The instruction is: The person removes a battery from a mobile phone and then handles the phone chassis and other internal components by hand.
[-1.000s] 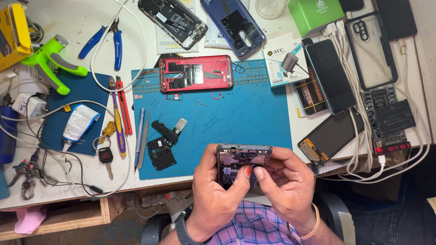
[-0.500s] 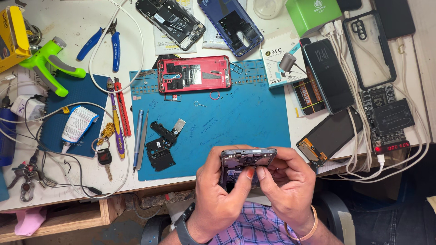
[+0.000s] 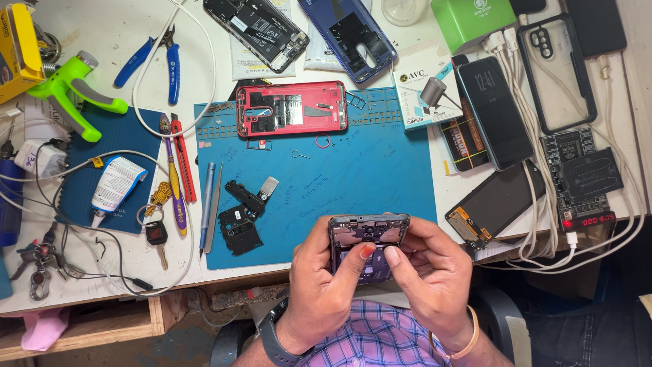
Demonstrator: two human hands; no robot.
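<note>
Opened phone point(image 3: 367, 239): you hold it at 6 o'clock, over the near edge of the blue work mat point(image 3: 380, 183), close to your chest and tilted up so its exposed inside faces you.
Left hand point(image 3: 319, 278): your fingers are wrapped around the phone's left side; the thumb crosses its inner face, apparently steadying the frame.
Right hand point(image 3: 428, 268): curled against the right edge, thumb and forefinger pinched in at the phone's middle, seemingly working a small part there. What they pinch is too small to tell.
Black inner covers point(image 3: 241, 217): at 9 o'clock from the phone, lying on the mat within easy reach, apart from your hands.
Tweezers and blue pen tool point(image 3: 210, 204): just left of the covers, laid parallel along the mat's left edge.
Loose screen panel point(image 3: 492, 204): at 3 o'clock, overhanging the table edge, off the mat and so out of the working area.
Ring and pin point(image 3: 322, 141): at 12 o'clock, mid-mat, small parts kept on the mat.
Red phone frame point(image 3: 292, 109): at 12 o'clock, far end of the mat, face open.
Blue pliers point(image 3: 159, 58): at 10 o'clock, far, on the bare table.
Green box point(image 3: 472, 20): at 1 o'clock, farthest.
</note>
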